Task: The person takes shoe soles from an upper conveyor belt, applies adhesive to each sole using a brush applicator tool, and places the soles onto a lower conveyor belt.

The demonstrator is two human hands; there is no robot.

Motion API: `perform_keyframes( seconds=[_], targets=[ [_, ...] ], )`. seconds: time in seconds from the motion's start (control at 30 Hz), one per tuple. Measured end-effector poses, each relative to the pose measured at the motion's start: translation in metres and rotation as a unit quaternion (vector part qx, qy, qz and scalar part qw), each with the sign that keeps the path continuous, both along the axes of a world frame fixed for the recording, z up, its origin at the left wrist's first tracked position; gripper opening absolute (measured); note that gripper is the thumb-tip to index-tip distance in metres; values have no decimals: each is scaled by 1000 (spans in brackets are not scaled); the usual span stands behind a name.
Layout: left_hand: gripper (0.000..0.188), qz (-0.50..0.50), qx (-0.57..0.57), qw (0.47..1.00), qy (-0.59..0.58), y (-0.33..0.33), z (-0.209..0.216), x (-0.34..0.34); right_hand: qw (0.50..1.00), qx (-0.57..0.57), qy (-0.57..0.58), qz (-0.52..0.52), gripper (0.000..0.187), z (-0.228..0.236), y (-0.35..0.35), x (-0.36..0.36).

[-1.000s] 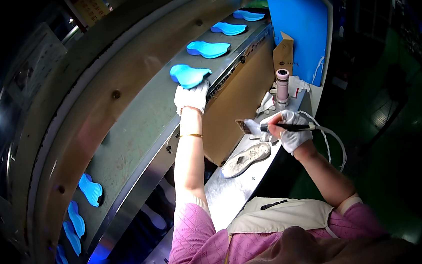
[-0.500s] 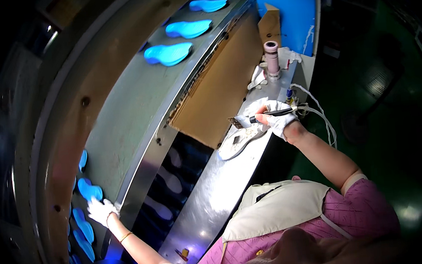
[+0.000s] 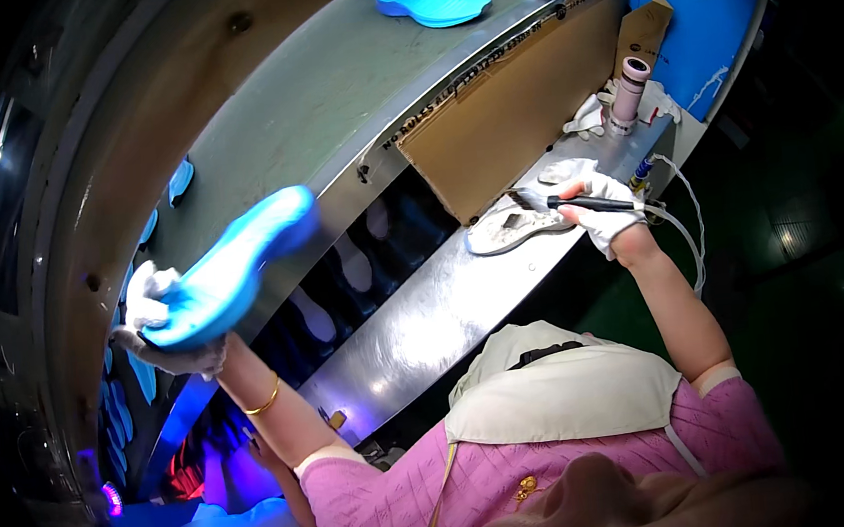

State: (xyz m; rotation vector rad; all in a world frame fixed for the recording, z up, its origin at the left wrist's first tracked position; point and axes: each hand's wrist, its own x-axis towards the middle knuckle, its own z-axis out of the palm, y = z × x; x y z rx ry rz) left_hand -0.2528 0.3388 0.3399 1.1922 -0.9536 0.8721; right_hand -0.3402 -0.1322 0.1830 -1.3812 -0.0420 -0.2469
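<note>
Left hand (image 3: 161, 321) grip clamps blue sole (image 3: 232, 267); right hand (image 3: 603, 212) grip pinches brush (image 3: 577, 203).

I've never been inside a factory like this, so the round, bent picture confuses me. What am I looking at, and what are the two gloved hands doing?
The picture comes from a wide fisheye camera on the worker's head, looking down, so straight edges bend. The left hand, in a white glove, holds up a blue shoe insole beside a grey conveyor belt carrying more blue insoles. The right hand holds a black brush over a pale sole lying on the metal workbench. A cardboard sheet leans behind it.
</note>
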Motion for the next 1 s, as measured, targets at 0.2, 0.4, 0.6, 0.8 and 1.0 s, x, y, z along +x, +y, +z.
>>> perform_keyframes(
  seconds=[0.2,0.4,0.6,0.8,1.0],
  targets=[
    [38,-568,-134,686,434,-159,-67,19,998,25,-47,-18,15,-1,-3,-8],
    [94,-534,-177,545,622,-242,-167,-12,997,-49,-58,-16,15,6,-2,-17],
    [96,-519,-126,573,621,-249,-170,-27,982,-149,-107,-41,15,3,18,-6],
    [77,-486,-165,657,552,-276,-171,-35,980,-110,-150,-74,15,29,42,24],
    [78,-394,-171,699,573,-291,-197,-37,929,-250,-258,-94,15,23,62,15]
  ],
)
